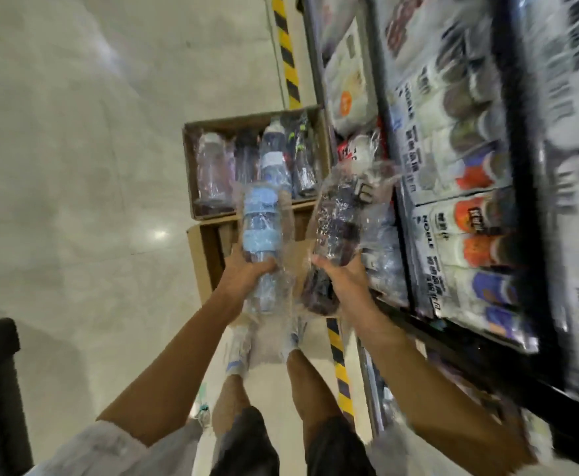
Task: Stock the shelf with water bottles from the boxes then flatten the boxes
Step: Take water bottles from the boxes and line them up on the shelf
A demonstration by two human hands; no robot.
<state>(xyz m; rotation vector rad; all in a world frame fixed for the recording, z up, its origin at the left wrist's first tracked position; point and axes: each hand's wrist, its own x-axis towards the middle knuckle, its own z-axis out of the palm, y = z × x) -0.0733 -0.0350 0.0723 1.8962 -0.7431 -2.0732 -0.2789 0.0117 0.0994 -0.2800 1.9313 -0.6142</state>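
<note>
The stocking step looks to be in hand: each hand carries a wrapped bottle lifted clear of the boxes, and neither bottle is on the shelf yet. The next move probably calls for a swing toward the right of the frame and a free gap among the goods there, though blur hides where such a gap lies.

Nearest, at lower centre, the left hand (246, 269) has its fingers curled round the lower part of a blue bottle (259, 231) in clear wrap, clamped firmly on it. Just beside it, the right hand (344, 274) wraps thumb and fingers round a dark bottle (336, 228), also in crinkled wrap. The two bottles stand close together, tilted away from the person, apparently not touching.

Beneath them sits the near box (205, 259), open; what is inside cannot be told. Beyond it, at mid frame, the far box (192, 166) holds several more wrapped bottles (276, 159) lying side by side, so plenty of stocking remains and flattening is some way off.

Along the right edge runs the shelf (528, 187), crowded with blurred packets.
</note>
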